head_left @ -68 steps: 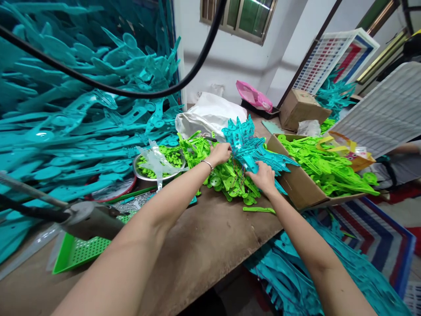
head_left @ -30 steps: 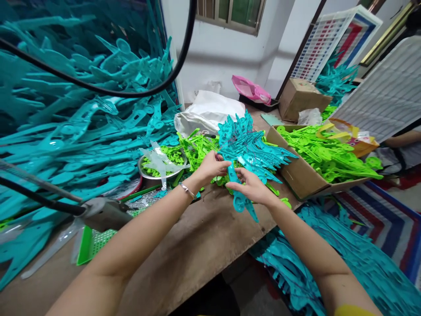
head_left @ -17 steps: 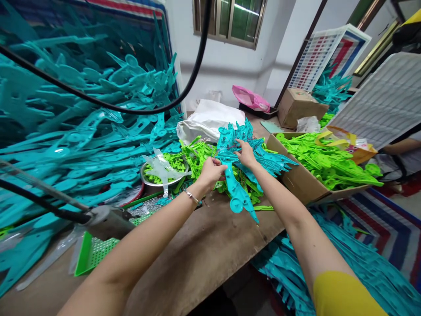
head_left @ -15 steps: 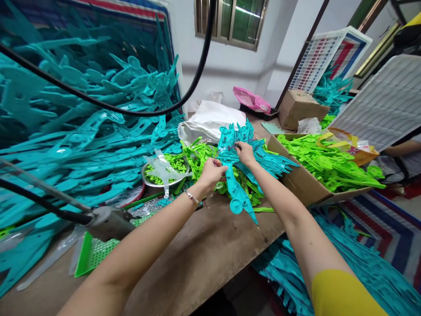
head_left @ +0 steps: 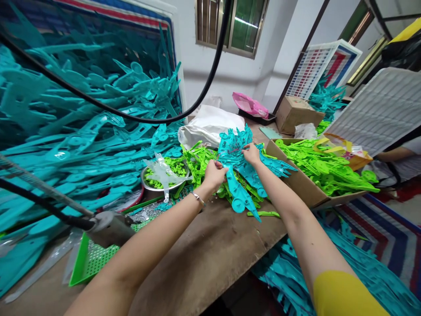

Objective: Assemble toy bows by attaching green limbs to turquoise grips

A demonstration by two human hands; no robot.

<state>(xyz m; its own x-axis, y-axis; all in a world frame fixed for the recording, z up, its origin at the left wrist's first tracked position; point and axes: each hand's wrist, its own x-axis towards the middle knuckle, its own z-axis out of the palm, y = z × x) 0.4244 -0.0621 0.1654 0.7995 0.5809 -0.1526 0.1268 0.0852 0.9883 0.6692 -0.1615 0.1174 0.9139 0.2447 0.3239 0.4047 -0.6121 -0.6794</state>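
My left hand (head_left: pixel 215 176) is closed in a pinch beside a bundle of flat teal plastic pieces (head_left: pixel 242 198), its thumb against the front one. My right hand (head_left: pixel 251 154) is also closed, fingertips pinched on the bundle's far right side. A thin dark reddish string (head_left: pixel 233 152) stretches across the teal pieces from one set of fingertips to the other. The bundle rests over a heap of bright green plastic pieces (head_left: pixel 198 161), its front piece pointing towards me and others fanning right.
Left stands a big heap of teal pieces (head_left: pixel 82 149); a metal bowl (head_left: pixel 157 188) holds small green parts. A cardboard box (head_left: pixel 297 186) of green pieces is at right. A grey tool (head_left: pixel 110 228) lies by a green basket (head_left: pixel 77 274). A black cable (head_left: pixel 151 119) hangs in front.
My right hand has moved slightly right, away from my left hand, and more of the string shows between them. The front teal piece has shifted a little; the view has tilted slightly.
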